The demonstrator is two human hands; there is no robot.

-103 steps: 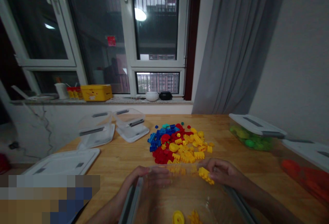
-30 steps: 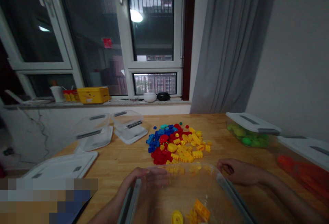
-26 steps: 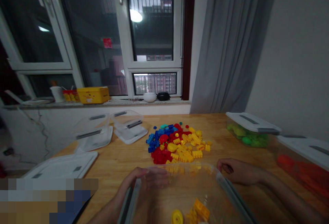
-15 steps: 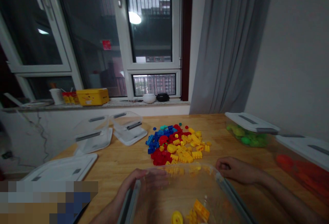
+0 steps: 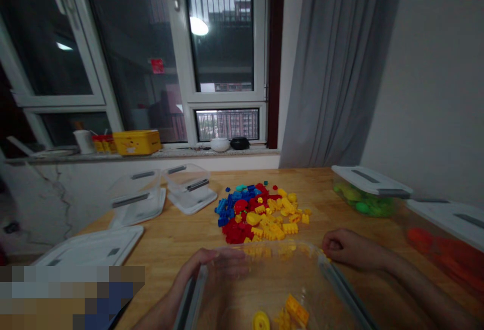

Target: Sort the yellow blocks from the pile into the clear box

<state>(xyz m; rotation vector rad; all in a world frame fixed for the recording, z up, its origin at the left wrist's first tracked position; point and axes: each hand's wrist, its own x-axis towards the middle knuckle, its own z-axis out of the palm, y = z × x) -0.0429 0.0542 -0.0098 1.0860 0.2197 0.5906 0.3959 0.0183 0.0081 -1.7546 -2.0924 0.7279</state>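
My left hand (image 5: 198,267) grips the left rim of a clear plastic storage box (image 5: 342,289) lying on the wooden table. My right hand (image 5: 351,249) is curled into a loose fist at the box's right rim, with nothing visible in it. Inside the box lie yellow toy bricks (image 5: 293,311) and a yellow toy wheel (image 5: 260,321). Beyond the box is a heap of red, yellow and blue toy bricks (image 5: 257,216), out of reach of both hands' fingers.
Two clear containers (image 5: 136,194) and a white lid (image 5: 91,246) lie on the table's left. To the right stand a lidded box of green pieces (image 5: 365,194) and a box of red pieces (image 5: 442,241). A yellow tin (image 5: 136,142) sits on the windowsill.
The yellow bricks once held in my right hand now lie in the box. That hand has moved right to the rim and curled closed. My left hand stays on the rim.
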